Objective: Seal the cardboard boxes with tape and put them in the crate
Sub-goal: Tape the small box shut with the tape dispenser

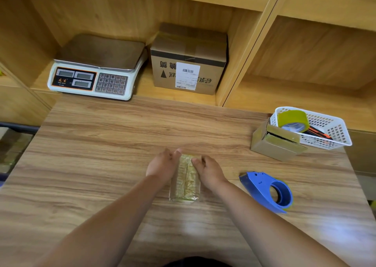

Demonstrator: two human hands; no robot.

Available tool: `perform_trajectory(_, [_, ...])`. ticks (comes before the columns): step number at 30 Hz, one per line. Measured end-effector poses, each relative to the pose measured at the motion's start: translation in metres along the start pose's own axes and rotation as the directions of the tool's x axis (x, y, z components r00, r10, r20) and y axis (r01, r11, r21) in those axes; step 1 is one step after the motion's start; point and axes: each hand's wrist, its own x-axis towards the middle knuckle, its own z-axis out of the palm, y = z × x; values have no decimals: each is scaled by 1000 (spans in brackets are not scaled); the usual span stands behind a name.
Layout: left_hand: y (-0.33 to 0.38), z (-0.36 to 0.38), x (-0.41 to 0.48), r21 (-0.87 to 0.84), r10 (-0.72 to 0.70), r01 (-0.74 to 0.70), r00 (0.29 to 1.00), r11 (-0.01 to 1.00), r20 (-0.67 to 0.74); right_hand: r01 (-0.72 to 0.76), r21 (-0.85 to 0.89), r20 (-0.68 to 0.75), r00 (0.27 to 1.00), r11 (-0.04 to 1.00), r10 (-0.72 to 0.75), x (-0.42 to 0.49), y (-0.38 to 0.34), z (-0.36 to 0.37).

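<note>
Left hand (162, 165): gripped the left side of the taped box (186, 183).
Right hand (208, 170): held its right side, thumb on top.
Taped box: lay on the desk (101, 144) between both hands.
Tape dispenser (268, 191): near, right of the right hand.
Small cardboard box (276, 146): farther right, against the basket (329, 128).

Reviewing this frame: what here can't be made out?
Head view:
Taped box: far end covered by the left hand and right hand; their grip is unclear.
Shipping label on the shelf box: print too small.
Black-orange tool in the basket: partly behind the tape roll.
Crate: none recognisable; the left edge cuts off dark shapes.
</note>
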Motion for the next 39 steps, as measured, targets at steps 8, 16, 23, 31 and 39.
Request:
perform_trajectory(8, [21,-18,-21,-234,48,-68,995,970,-90,227,271,-159,969,935,-189,-23,-14,-10])
perform_trajectory(16, [-4,-19,-60,-440,264,-240,964,865,-7,266,274,-81,964,924,-253,-57,-1,-10])
perform_trajectory(23, [-9,-24,-60,-60,410,-405,898,912,160,289,108,176,936,951,-304,-55,7,-22])
perform_trajectory(31, [-5,-23,-55,-254,355,-305,917,918,183,232,179,182,947,956,-264,-46,4,-26])
perform_trajectory(39, [-4,-16,-54,-424,320,-238,938,874,132,277,188,111,947,942,-301,-42,4,-24])
